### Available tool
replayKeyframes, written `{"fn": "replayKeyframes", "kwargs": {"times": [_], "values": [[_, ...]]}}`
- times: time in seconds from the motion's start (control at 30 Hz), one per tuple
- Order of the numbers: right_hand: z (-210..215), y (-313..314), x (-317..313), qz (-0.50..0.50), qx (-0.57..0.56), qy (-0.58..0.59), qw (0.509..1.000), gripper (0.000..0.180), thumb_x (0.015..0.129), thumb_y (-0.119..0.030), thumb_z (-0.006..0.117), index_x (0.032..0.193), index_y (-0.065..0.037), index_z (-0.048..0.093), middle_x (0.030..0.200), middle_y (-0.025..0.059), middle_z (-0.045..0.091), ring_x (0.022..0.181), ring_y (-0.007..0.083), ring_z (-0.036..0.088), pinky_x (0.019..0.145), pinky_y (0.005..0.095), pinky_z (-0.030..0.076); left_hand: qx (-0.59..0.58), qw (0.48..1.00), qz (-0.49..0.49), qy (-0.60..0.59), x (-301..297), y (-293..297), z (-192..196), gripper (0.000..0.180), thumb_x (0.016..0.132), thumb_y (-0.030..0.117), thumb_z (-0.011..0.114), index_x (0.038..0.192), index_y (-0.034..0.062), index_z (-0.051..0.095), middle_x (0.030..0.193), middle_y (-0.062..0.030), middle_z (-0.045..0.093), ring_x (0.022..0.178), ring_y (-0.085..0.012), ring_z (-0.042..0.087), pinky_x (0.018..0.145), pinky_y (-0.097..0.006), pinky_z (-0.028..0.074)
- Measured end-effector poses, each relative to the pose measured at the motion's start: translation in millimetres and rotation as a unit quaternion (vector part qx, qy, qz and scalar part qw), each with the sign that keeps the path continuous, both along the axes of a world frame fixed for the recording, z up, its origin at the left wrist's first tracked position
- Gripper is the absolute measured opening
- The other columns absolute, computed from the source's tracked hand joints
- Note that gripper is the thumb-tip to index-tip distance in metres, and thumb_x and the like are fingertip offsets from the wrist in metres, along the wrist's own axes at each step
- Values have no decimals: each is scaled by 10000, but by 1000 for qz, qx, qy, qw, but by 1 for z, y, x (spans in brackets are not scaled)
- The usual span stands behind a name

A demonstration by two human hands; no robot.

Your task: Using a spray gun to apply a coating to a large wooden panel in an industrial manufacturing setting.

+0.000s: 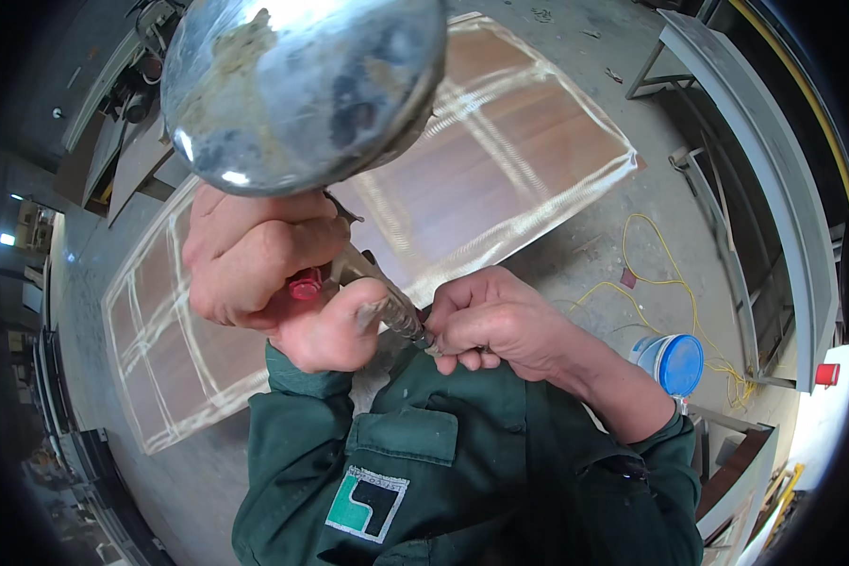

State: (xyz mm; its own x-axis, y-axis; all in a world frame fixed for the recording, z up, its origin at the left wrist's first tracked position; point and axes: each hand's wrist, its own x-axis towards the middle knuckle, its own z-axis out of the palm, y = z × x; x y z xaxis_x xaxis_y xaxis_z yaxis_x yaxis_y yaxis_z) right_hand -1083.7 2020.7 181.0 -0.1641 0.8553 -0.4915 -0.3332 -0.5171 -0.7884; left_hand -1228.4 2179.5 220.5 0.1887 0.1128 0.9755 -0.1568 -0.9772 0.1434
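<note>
My left hand (269, 264) is closed around what looks like a spray gun (377, 292), held up close in front of my chest. Its round, shiny metal cup (302, 90) is stained with dried residue and fills the upper left of the view. A small red part (305, 285) shows between my left thumb and fingers. My right hand (500, 325) pinches the lower right end of the gun with thumb and fingertips. The fingers partly cover that end, so the fitting there cannot be made out.
Behind my hands spreads a large reddish-brown panel (509, 141) with whitish bands in a grid. To the right, a blue-lidded bucket (679, 366) stands near a yellow cord (693, 292) on the floor. A long grey metal frame (774, 189) lines the right side; machinery (137, 104) stands far left.
</note>
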Motion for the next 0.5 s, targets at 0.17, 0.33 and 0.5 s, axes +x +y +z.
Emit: {"fn": "replayKeyframes", "kwargs": {"times": [0.17,0.33,0.5], "values": [[3,5,-5,-23,-2,-77,997,167,774,-136,636,764,23,687,678,61,651,586,96,507,547,273,378,55,995,31,73,-9,0,0,544,784,522,781,649,18,623,695,-92,650,682,-271,591,694,-382,468],[-3,10,-2,-51,-16,-108,993,170,776,-128,619,745,29,679,664,72,635,603,117,514,556,287,375,79,992,20,92,2,1,1,465,769,447,783,638,38,605,638,-70,604,657,-254,579,678,-365,441],[-9,13,-2,-74,-49,-159,983,152,780,-74,588,750,50,671,663,106,635,611,146,541,588,304,415,107,993,23,55,17,4,5,347,585,307,780,574,43,554,585,-43,480,565,-242,509,611,-367,368]]}}
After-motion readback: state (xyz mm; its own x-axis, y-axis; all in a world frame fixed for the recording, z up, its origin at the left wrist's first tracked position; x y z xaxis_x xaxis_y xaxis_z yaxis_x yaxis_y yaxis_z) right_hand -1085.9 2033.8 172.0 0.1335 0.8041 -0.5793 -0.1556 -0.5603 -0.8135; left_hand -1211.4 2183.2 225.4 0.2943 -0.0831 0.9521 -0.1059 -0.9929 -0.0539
